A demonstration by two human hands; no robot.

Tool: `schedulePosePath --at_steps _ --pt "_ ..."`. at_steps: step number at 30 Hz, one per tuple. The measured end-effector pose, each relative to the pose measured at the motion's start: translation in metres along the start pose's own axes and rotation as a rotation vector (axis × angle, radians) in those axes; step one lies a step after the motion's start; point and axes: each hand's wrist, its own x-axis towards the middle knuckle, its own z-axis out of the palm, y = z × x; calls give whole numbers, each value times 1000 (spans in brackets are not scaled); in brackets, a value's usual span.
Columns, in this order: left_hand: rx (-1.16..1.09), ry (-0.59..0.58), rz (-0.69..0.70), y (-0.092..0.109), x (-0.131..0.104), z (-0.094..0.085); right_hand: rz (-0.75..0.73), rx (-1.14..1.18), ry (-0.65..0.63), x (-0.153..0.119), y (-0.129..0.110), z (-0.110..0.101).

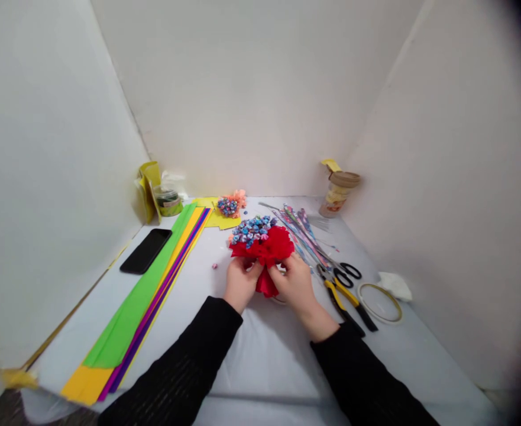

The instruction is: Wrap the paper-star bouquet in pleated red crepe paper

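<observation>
A bunch of small blue and pink folded-paper pieces (253,229) sits above ruffled red crepe paper (274,244) at the middle of the table. My left hand (242,281) pinches the red paper from the left, thumb towards the centre. From the right, my right hand (295,281) pinches the same paper, its thumb close to the left one. A tail of red paper hangs down between both hands. Whatever lies under the gathered paper is hidden by my fingers.
Left are crepe paper strips (154,302) and a phone (146,251). Behind is a smaller flower bunch (230,205). At right lie patterned paper strips (302,228), scissors (348,274), yellow-handled pliers (346,302) and a tape roll (379,321). A paper cup (337,195) stands back right.
</observation>
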Motion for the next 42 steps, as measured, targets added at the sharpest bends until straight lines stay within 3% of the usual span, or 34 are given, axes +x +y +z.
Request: schedulePosePath --at_steps 12,19,25,31,35,39,42 --pt "69 102 -32 -3 -1 3 347 301 -57 -2 -1 7" --pt "64 66 -70 -6 1 1 561 546 -38 -2 10 15" --pt "-27 101 -116 -4 2 1 576 749 -50 -3 3 15" --pt "-337 84 -226 -1 4 3 588 785 6 -2 10 11" --pt "-315 110 -254 4 3 2 630 766 -14 1 13 11" --pt "-280 89 -237 4 0 2 766 957 -146 1 9 13" --pt "-195 67 -159 -2 0 2 800 1064 -153 0 7 16"
